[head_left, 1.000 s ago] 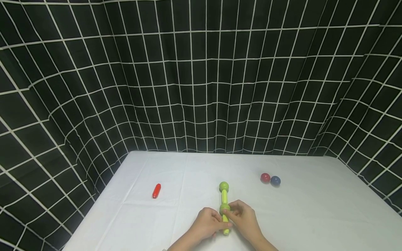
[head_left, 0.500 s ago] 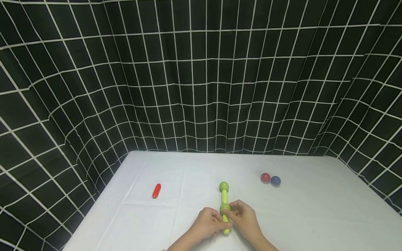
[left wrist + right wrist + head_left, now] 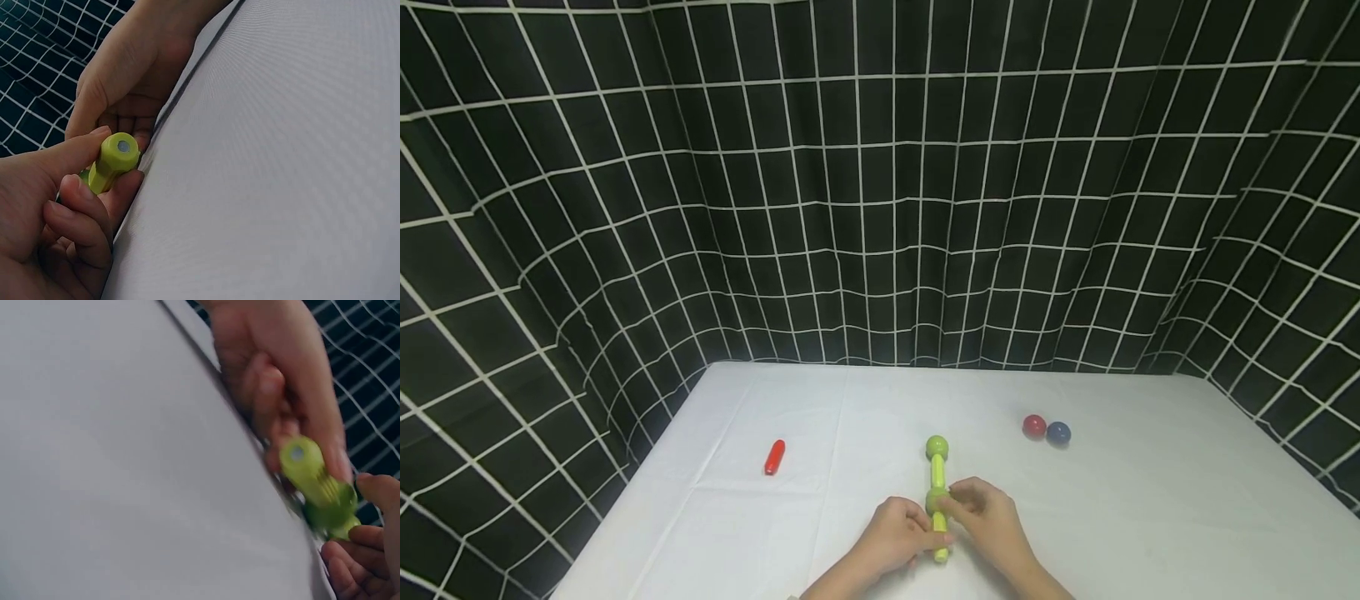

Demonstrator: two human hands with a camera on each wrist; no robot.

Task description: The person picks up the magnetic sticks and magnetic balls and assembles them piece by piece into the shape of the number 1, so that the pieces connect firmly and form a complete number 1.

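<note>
Near the table's front, two yellow-green rods run in line with two green balls: an upper rod (image 3: 937,471) between the far ball (image 3: 937,447) and the middle ball (image 3: 936,500), and a lower rod (image 3: 941,555) toward me. My left hand (image 3: 891,533) pinches the lower rod between thumb and fingers. In the left wrist view a grey disc shows on that rod's end (image 3: 124,146). My right hand (image 3: 992,521) is beside the middle ball, thumb and fingers loosely apart around its right side. In the right wrist view its thumb (image 3: 375,487) stands slightly off the blurred ball.
A red rod (image 3: 774,457) lies on the left of the white-covered table (image 3: 745,533). A red ball (image 3: 1034,427) and a blue ball (image 3: 1058,433) sit side by side at the right. Black cloth (image 3: 880,183) with a white grid hangs behind and along both sides.
My right hand has shifted slightly to the right, its fingers loosening from the middle ball. The left hand keeps its grip on the lower rod; the other pieces stay put.
</note>
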